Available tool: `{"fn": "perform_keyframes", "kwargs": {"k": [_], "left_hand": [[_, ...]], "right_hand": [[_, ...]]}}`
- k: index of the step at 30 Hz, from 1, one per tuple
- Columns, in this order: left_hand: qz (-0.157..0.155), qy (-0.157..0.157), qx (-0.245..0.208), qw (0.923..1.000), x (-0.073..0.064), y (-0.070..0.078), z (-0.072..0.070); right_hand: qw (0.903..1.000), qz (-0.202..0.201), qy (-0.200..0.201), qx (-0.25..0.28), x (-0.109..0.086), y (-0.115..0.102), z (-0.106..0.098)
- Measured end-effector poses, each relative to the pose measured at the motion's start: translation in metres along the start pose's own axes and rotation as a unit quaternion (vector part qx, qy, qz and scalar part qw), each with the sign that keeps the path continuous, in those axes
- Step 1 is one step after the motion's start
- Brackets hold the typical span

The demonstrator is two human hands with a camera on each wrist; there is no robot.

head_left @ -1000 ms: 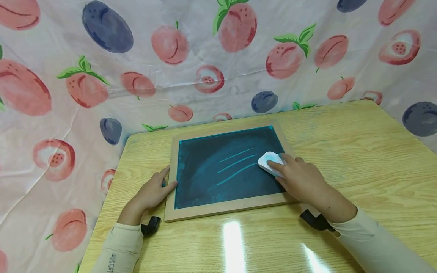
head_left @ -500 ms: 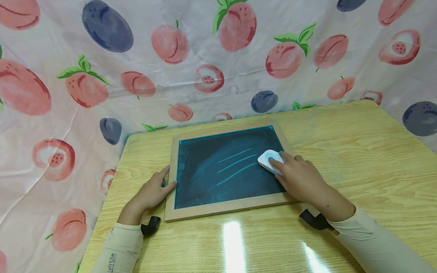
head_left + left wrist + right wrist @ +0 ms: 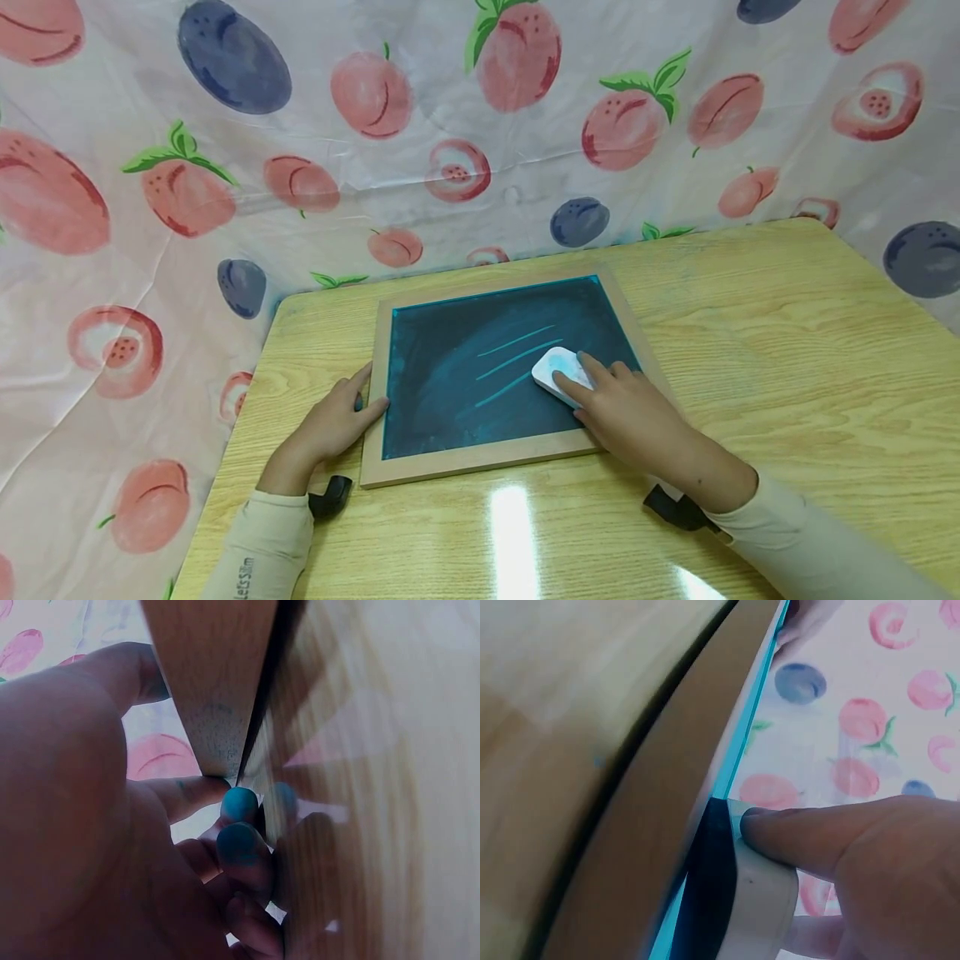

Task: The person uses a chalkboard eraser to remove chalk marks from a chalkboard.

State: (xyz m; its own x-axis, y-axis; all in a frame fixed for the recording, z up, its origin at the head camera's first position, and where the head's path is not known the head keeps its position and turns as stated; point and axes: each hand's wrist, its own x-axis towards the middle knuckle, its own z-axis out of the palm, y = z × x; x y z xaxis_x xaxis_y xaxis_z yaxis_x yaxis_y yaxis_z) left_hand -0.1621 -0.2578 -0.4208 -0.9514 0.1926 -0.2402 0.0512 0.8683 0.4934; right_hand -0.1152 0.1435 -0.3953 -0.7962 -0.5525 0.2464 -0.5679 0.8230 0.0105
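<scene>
A chalkboard (image 3: 442,350) in a wooden frame lies on the table, with three slanted blue chalk lines (image 3: 517,340) near its middle. My right hand (image 3: 630,408) grips a white eraser (image 3: 557,364) with blue chalk dust on top, over the right part of the board. In the right wrist view the eraser (image 3: 763,904) has a dark underside, and a fingertip presses its top. It covers the right end of the lowest line. At the frame's left side rests my left hand (image 3: 330,427), thumb on the wood; the left wrist view shows blue-stained fingertips (image 3: 240,841) beside the frame (image 3: 214,682).
The wood-grain table (image 3: 765,333) extends right of the board, with light reflections near the front. A fruit-print cloth (image 3: 420,108) hangs behind the table and down its left side. Black wrist-camera mounts (image 3: 330,497) show beneath both wrists.
My right hand has carried the eraser left and slightly toward me, over the right end of the lowest chalk line. The left hand and the board have stayed put.
</scene>
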Motion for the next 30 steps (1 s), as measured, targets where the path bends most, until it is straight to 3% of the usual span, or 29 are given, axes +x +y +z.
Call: {"fn": "perform_keyframes", "kwargs": {"k": [14,19,26,30], "left_hand": [[0.002,0.0,-0.009,1.0,0.0,-0.002,0.0],[-0.001,-0.005,-0.015,0.9999,0.0,-0.001,0.0],[-0.003,-0.006,-0.012,0.9999,0.0,0.0,-0.001],[-0.001,-0.004,-0.011,0.9999,0.0,0.001,-0.002]], "right_hand": [[0.9974,-0.058,-0.037,0.019,-0.003,-0.027,-0.004],[0.9977,-0.035,-0.047,0.034,-0.003,-0.027,-0.004],[0.9996,0.003,-0.003,0.029,0.001,-0.01,-0.003],[0.9994,0.033,0.0,0.01,0.005,0.005,-0.004]]}}
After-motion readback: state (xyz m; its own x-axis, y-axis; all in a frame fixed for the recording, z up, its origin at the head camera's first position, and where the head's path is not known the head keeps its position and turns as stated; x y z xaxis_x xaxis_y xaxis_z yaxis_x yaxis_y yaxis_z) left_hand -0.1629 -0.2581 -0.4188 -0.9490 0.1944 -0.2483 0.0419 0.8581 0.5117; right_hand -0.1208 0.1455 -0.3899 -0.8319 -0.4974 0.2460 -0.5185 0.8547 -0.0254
